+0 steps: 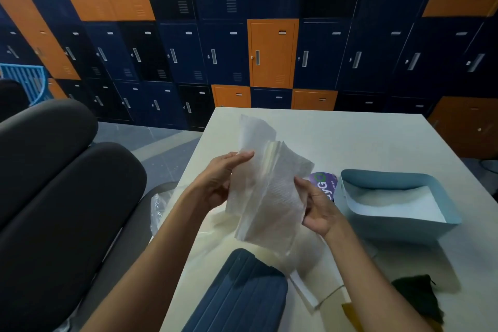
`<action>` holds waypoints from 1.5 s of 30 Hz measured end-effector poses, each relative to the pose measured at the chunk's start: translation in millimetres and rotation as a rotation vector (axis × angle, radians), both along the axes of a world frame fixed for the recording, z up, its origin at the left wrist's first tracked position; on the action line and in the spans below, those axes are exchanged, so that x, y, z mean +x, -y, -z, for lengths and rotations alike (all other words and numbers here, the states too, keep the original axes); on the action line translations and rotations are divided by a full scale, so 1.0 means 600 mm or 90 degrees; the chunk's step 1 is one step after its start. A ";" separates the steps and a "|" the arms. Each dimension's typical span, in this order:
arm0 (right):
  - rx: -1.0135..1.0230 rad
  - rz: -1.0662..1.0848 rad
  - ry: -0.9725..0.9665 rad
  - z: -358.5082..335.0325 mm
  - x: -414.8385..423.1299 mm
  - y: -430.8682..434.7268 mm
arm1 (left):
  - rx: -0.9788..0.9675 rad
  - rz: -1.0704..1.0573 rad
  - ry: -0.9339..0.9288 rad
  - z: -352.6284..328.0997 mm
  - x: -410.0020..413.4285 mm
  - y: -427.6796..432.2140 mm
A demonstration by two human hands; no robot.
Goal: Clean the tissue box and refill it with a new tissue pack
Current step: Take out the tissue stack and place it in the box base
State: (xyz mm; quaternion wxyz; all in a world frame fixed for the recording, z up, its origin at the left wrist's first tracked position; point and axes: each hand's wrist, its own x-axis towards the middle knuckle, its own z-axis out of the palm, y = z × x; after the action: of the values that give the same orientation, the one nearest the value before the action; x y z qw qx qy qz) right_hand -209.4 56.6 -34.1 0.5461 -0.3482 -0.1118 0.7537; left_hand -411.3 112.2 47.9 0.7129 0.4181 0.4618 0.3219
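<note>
Both hands hold a stack of white tissues [265, 191] upright above the white table [350, 140], mid-frame. Left hand [218, 180] grips the stack's left edge, fingers straight and pressed together along the front, thumb behind, not visible. Right hand [318, 205] grips the right edge, fingers curled round the back, thumb on the front. One loose sheet sticks up at the top of the stack; the stack bows slightly between the hands. Light blue tissue box [398, 213], open side up, sits on the table to the right, apart from the hands, white tissue inside. Purple printed wrapper [323, 184] lies just left of the box, partly hidden by the right hand. Clear plastic film [161, 207] lies on the table's left edge under the forearms. Dark blue ribbed lid [239, 294] sits near the front edge. Dark cloth [417, 296] lies at the right front. Grey chair backs [62, 183] on the left, blue and orange lockers [272, 54] behind.
</note>
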 end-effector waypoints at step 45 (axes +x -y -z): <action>0.073 0.053 0.229 -0.068 -0.021 -0.012 | 0.470 -0.086 -0.467 0.047 0.058 0.016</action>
State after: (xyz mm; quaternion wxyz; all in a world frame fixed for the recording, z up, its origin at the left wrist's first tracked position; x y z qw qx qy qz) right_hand -222.3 64.0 6.7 0.5670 -0.4496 -0.2359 0.6486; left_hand -376.2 102.8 19.7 0.2871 0.6962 0.5626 0.3410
